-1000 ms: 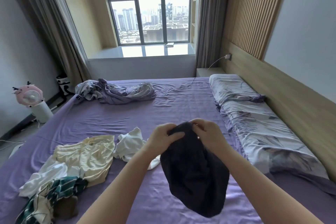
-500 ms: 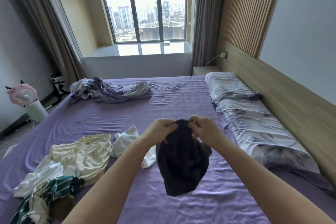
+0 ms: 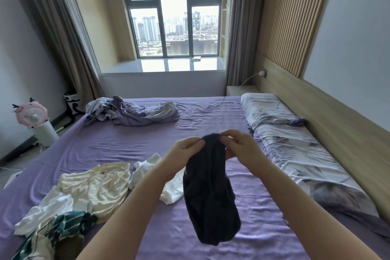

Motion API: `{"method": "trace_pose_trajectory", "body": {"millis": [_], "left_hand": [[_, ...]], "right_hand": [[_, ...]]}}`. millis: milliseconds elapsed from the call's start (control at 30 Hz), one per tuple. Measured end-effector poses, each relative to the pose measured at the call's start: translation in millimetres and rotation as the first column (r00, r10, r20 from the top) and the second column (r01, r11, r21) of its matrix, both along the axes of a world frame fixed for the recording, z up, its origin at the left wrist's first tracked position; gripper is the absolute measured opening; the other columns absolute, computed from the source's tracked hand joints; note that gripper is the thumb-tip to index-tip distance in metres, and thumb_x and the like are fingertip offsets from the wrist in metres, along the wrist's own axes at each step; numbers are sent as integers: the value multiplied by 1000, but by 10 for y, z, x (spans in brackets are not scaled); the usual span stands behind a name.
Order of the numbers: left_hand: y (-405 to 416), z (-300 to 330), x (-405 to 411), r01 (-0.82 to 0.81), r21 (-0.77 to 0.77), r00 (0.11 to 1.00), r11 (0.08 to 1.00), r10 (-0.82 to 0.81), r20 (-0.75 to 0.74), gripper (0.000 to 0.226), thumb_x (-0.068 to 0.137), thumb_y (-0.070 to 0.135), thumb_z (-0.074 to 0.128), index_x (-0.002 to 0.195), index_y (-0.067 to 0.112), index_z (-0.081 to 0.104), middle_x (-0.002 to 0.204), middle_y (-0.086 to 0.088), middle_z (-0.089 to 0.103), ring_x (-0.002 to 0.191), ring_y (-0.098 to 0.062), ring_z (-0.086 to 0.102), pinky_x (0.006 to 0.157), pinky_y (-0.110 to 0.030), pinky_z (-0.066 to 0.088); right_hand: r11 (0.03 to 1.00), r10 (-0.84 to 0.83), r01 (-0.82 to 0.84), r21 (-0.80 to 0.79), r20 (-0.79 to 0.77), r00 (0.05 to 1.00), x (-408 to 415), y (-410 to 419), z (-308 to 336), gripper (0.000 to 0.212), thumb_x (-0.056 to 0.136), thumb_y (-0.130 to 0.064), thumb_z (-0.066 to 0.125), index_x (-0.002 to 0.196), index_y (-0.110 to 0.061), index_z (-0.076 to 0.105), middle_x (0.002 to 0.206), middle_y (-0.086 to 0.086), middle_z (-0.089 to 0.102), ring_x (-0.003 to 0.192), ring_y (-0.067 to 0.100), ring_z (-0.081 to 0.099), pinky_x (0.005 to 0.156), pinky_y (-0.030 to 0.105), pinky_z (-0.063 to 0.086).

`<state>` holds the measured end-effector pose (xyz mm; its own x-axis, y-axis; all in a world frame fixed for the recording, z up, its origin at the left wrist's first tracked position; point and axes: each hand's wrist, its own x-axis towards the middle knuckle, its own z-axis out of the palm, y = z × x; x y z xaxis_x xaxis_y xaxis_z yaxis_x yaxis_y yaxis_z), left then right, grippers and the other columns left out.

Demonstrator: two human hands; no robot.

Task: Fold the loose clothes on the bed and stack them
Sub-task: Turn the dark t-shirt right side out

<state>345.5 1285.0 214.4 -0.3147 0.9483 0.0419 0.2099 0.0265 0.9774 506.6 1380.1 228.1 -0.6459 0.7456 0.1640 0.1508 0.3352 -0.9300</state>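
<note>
Taking the bed (image 3: 105, 145) as the marker: off its left side stands a pink fan (image 3: 31, 113) on a white base, with a black-and-white bin (image 3: 71, 101) beyond it near the curtain; I cannot see what the bin holds. On the bed's near-left corner lie the unfolded clothes: a green striped garment (image 3: 61, 230), a cream top (image 3: 97, 183), and a white piece (image 3: 152, 173) just right of those. A crumpled purple sheet (image 3: 135, 110) sits at the bed's far-left end.

Over the bed's middle, the left hand (image 3: 183, 152) and right hand (image 3: 238, 150) each pinch the top edge of a dark garment (image 3: 209, 196), fingers curled on the cloth, close together. Compared with 1 second ago the garment hangs longer and narrower, its hem clear of the bed. I would judge it is being shaken out to find its edges, so folding has barely begun and no stack exists.

Along the bed's right side lie 2 floral pillows (image 3: 295, 150).
</note>
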Motion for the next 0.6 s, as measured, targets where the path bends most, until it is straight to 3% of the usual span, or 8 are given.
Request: {"method": "trace_pose_trajectory", "body": {"millis": [100, 167, 267, 333, 400, 467, 567, 600], "left_hand": [[4, 31, -30, -10, -67, 979, 998, -3, -205, 22, 95, 23, 54, 77, 20, 66, 68, 6, 57, 64, -9, 50, 63, -27, 40], [-5, 25, -26, -21, -46, 970, 999, 9, -244, 17, 94, 20, 55, 85, 12, 67, 75, 1, 58, 71, -12, 51, 70, -30, 40], [-82, 39, 53, -225, 238, 866, 945, 306, -395, 11, 88, 25, 64, 97, 23, 68, 93, 7, 62, 88, -9, 59, 83, -26, 45], [-175, 59, 209, -295, 374, 812, 879, 437, -387, 12, 81, 44, 63, 87, 34, 63, 86, 12, 61, 80, -5, 59, 74, -26, 48], [-240, 23, 366, -299, 332, 797, 895, 425, -429, 30, 72, 63, 60, 82, 35, 55, 76, 13, 59, 70, -3, 57, 65, -27, 48], [-256, -26, 445, -305, 206, 775, 930, 368, -514, 42, 64, 71, 60, 87, 40, 45, 77, 17, 58, 70, -1, 56, 64, -27, 46], [-234, -132, 477, -335, 45, 725, 941, 288, -626, 48, 65, 63, 63, 98, 37, 39, 83, 18, 56, 80, -10, 58, 66, -29, 39], [-223, -149, 474, -348, 36, 718, 937, 291, -632, 40, 70, 54, 65, 97, 33, 43, 81, 16, 56, 82, -14, 59, 66, -28, 38]], "right_hand": [[997, 9, -15, 75, 86, 996, -26, 16, 80, 15, 92, -12, 55, 82, -15, 64, 69, 7, 65, 57, 15, 66, 59, 27, 57], [1000, 14, -16, 25, 67, 998, -43, -32, 110, 14, 92, -12, 55, 82, -13, 65, 66, 8, 64, 56, 20, 66, 59, 33, 58], [999, 1, -1, 48, 12, 1000, -84, -76, 231, 12, 91, -14, 55, 87, -12, 67, 68, 13, 68, 60, 26, 68, 60, 36, 58], [991, -6, -1, 135, 55, 998, -136, -109, 309, 13, 91, -17, 55, 88, -11, 66, 66, 10, 68, 59, 22, 68, 62, 30, 55], [967, -65, 32, 252, 123, 990, -187, -141, 349, 13, 90, -18, 56, 86, -10, 65, 62, 1, 63, 57, 15, 63, 62, 25, 48], [960, -117, 72, 271, 153, 981, -207, -154, 358, 14, 90, -16, 56, 86, -6, 65, 63, 2, 61, 58, 18, 62, 64, 29, 51], [994, -107, 108, -16, 45, 993, -207, -184, 335, 15, 91, -9, 54, 82, 0, 60, 72, 17, 66, 58, 30, 68, 57, 41, 59], [990, -107, 108, -86, 18, 994, -203, -191, 327, 14, 91, -8, 53, 82, 0, 60, 76, 21, 66, 60, 32, 69, 55, 41, 59]]}}
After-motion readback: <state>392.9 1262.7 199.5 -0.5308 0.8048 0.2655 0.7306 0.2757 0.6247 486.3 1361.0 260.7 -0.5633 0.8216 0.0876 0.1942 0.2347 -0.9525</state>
